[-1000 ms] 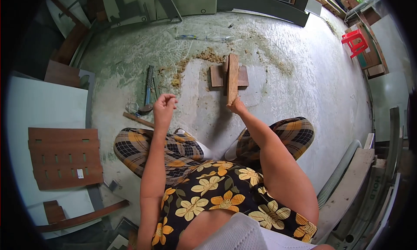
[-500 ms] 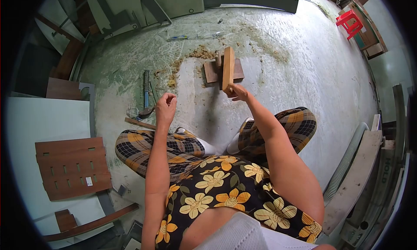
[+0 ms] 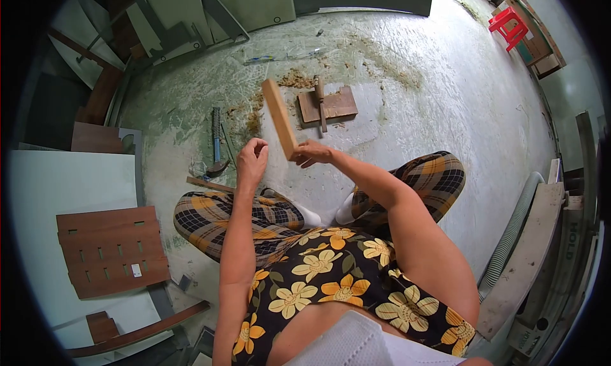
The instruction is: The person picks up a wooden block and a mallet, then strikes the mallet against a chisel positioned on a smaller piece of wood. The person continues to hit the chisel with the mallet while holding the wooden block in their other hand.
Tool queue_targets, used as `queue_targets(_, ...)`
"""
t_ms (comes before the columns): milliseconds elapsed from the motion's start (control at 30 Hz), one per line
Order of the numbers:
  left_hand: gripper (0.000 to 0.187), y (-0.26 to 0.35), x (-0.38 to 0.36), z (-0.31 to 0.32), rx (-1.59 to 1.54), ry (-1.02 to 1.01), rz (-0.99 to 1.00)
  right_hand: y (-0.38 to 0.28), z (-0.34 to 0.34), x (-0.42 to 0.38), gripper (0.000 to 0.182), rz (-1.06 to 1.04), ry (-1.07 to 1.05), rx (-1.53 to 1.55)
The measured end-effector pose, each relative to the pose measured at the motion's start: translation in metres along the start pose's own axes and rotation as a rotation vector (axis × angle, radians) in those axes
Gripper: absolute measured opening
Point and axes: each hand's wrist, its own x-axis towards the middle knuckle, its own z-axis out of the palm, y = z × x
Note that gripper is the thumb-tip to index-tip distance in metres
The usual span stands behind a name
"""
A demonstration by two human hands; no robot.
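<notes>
My right hand grips the lower end of a light wooden block, which stands tilted with its far end leaning left. Just left of it, my left hand is raised with its fingers curled together. Whatever they might hold is too small to make out. Ahead on the floor lies a brown wooden board with a notch in its far edge. A chisel with a wooden handle rests across the board, its blade toward me. Beyond my left hand, a claw hammer with a blue and black handle lies on the floor.
Wood shavings are scattered past the board. A slotted brown panel lies on a white sheet at left. Grey panels lean at the back. A red stool and a ribbed hose are at right.
My right hand has swung left with the wooden block, away from above the board, so the chisel now shows fully. My left hand has shifted slightly right in view.
</notes>
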Motion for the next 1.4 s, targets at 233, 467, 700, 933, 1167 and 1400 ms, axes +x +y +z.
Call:
queue_targets(233,0.013,-0.003,0.0,-0.006,-0.004,0.015,-0.022,0.041,0.062,0.073,0.051,0.141,0.071,-0.294)
queue_targets(467,0.015,-0.01,0.003,-0.003,0.05,-0.029,-0.011,0.064,0.087,0.075,0.052,0.027,0.432,-0.931)
queue_targets(700,0.014,-0.012,0.009,-0.003,0.092,-0.085,-0.063,0.058,0.015,0.105,0.033,-0.165,0.855,-0.91)
queue_targets(933,0.015,-0.022,0.013,0.0,0.154,-0.153,-0.158,-0.007,-0.079,0.093,0.05,-0.106,1.361,-0.722)
queue_targets(1167,0.016,-0.022,0.015,0.001,0.17,-0.185,-0.19,-0.022,-0.12,0.109,0.05,0.041,1.239,-0.673)
queue_targets(1400,0.016,-0.028,0.016,0.003,0.194,-0.2,-0.186,-0.011,-0.151,0.124,0.023,0.038,1.141,-0.685)
